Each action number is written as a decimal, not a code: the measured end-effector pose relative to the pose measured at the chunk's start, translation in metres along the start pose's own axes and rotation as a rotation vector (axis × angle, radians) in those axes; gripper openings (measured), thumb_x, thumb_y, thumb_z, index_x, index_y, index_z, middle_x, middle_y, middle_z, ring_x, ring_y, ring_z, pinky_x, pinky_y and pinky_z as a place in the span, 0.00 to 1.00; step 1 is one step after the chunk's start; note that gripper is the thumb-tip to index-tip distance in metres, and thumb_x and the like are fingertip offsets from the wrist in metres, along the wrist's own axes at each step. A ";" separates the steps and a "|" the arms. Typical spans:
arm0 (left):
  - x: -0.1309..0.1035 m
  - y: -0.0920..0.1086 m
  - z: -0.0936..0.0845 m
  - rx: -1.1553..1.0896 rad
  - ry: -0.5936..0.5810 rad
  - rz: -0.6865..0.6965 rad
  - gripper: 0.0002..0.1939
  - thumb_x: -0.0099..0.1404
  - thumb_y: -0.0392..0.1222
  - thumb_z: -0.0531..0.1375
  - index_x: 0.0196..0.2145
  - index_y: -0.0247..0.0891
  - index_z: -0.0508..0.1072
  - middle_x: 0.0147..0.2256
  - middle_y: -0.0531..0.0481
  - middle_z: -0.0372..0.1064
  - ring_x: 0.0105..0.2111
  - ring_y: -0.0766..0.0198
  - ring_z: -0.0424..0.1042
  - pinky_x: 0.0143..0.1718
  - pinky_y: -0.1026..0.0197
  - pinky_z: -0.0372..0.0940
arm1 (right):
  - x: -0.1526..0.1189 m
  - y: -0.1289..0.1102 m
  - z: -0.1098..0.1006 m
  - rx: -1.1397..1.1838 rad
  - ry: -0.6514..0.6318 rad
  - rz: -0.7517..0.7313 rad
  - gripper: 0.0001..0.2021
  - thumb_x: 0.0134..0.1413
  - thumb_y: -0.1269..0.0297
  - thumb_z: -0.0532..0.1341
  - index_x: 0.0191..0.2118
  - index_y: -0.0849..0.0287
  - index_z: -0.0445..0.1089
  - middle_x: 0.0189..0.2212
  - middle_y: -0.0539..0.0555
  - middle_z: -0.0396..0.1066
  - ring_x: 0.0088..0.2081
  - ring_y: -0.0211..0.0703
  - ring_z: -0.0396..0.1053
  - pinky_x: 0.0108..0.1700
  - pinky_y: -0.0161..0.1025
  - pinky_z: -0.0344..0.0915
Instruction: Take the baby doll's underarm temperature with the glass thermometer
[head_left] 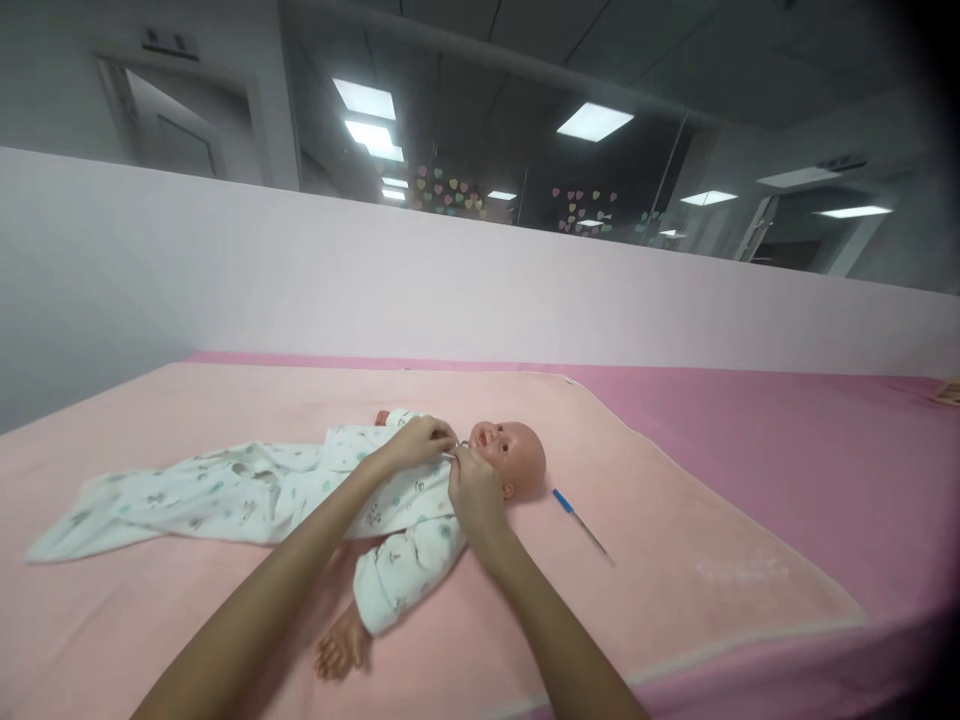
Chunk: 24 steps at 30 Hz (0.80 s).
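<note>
Doll [523, 458], one: on its back on a peach cloth [697, 520], head to the right

Top [411, 494], white, printed: on the doll, near sleeve [411, 574] over the near arm, near doll hand [342, 646] clear of the cuff; far doll hand [382, 417] likewise showing

Lower garment [202, 490], matching: laid out toward the left; legs inside cannot be made out

Condition, as judged: arms look fully sleeved; collar [451, 456] appears to be the part being worked, its fastening probably outstanding, though fingers hide the detail

Left hand [420, 443]: grip pinched at the collar, chest side

Right hand [478, 490]: grip pinched just below the chin; both seem to hold fabric of the top, exact piece too small to tell

Position: collar between the two grips; doll's head just beyond the right hand

Stick [564, 502], blue-handled: near the head, apart from both hands
</note>
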<state>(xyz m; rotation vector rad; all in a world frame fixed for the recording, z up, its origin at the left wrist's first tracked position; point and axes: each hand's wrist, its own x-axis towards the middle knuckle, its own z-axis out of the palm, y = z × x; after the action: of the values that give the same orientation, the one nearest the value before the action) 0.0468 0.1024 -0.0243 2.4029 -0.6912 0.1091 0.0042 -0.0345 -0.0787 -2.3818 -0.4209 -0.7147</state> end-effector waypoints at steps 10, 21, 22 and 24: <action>-0.005 0.005 -0.004 0.000 0.024 0.033 0.16 0.58 0.48 0.52 0.33 0.35 0.74 0.29 0.50 0.72 0.30 0.64 0.68 0.30 0.66 0.57 | 0.000 0.001 0.004 0.238 0.165 -0.025 0.11 0.53 0.75 0.49 0.31 0.61 0.68 0.30 0.53 0.70 0.33 0.39 0.66 0.36 0.34 0.60; -0.004 -0.001 -0.006 -0.153 -0.065 -0.001 0.18 0.56 0.50 0.55 0.35 0.33 0.75 0.32 0.47 0.74 0.33 0.62 0.69 0.33 0.65 0.60 | 0.000 -0.003 0.005 0.379 0.225 0.067 0.11 0.54 0.71 0.50 0.34 0.60 0.70 0.28 0.52 0.72 0.30 0.39 0.67 0.35 0.35 0.62; -0.005 -0.001 -0.007 -0.156 -0.077 0.005 0.18 0.57 0.50 0.55 0.35 0.33 0.75 0.32 0.48 0.74 0.33 0.62 0.69 0.33 0.65 0.60 | 0.000 -0.003 0.006 0.376 0.227 0.064 0.11 0.53 0.71 0.50 0.34 0.59 0.70 0.27 0.52 0.71 0.29 0.39 0.67 0.34 0.35 0.62; -0.006 0.000 -0.007 -0.173 -0.094 0.014 0.18 0.57 0.50 0.54 0.35 0.33 0.75 0.32 0.48 0.73 0.33 0.63 0.68 0.32 0.66 0.59 | 0.001 -0.001 0.007 0.379 0.231 0.060 0.10 0.53 0.71 0.51 0.33 0.59 0.71 0.26 0.52 0.71 0.28 0.39 0.66 0.33 0.34 0.62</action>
<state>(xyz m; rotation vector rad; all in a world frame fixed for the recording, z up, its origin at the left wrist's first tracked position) 0.0425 0.1094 -0.0204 2.2485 -0.7303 -0.0565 0.0075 -0.0293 -0.0823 -1.9252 -0.3500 -0.7939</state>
